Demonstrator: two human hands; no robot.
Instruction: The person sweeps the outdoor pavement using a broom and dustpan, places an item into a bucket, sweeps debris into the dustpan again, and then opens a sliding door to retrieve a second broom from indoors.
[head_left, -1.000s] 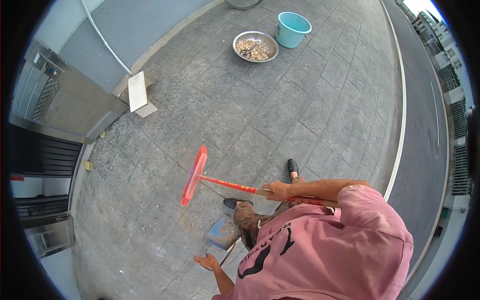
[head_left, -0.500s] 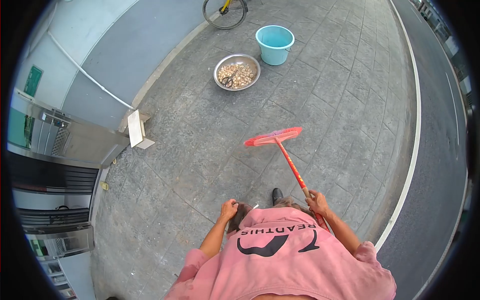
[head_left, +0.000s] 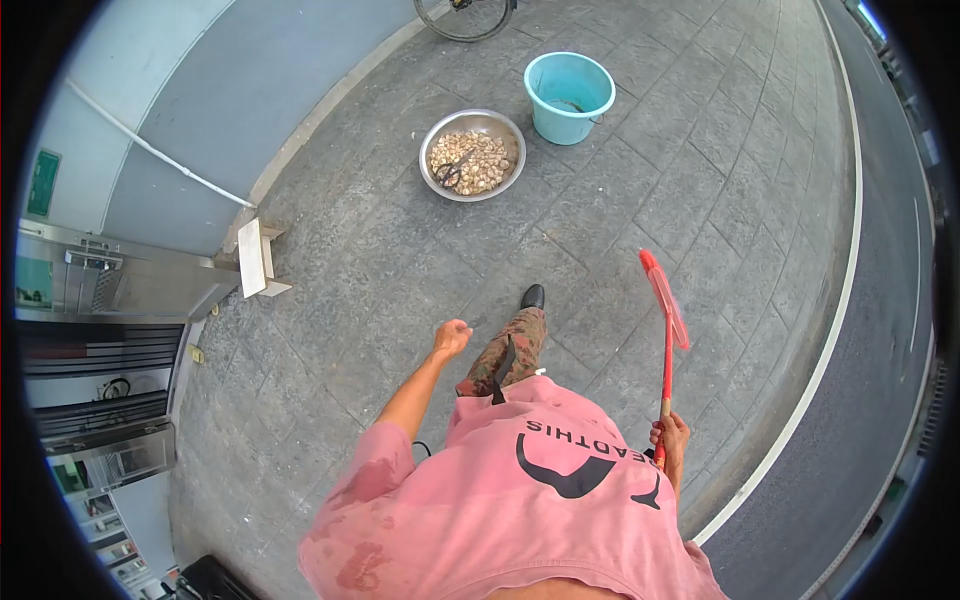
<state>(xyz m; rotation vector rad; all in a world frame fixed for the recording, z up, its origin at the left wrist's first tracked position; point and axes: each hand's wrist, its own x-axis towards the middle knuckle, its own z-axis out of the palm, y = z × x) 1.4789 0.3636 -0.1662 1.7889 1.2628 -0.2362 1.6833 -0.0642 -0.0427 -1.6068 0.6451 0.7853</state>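
Observation:
My right hand [head_left: 674, 438] is wrapped around the handle of a red broom [head_left: 668, 310]. The broom points forward with its pink-red bristle head off the ground or close to it; I cannot tell which. In front of my body, my left hand [head_left: 453, 338] swings free with its fingers curled, and nothing shows in it. Ahead on the paving stands a metal basin [head_left: 430, 183] holding many small pale shell-like pieces [head_left: 485, 160] and dark-handled scissors [head_left: 452, 174]. A light blue bucket [head_left: 567, 125] is beside the basin, with something dark at its bottom.
A small wooden stool [head_left: 255, 258] is by the wall at left, near a metal door [head_left: 165, 280]. A bicycle wheel [head_left: 465, 15] shows at the top. The road [head_left: 880, 280] runs along the right, past a white edge line [head_left: 855, 220].
The broom has swung to the right, its head turning from crosswise to nearly lengthwise. My left hand has moved forward from my side, and a leg has stepped ahead toward the basin.

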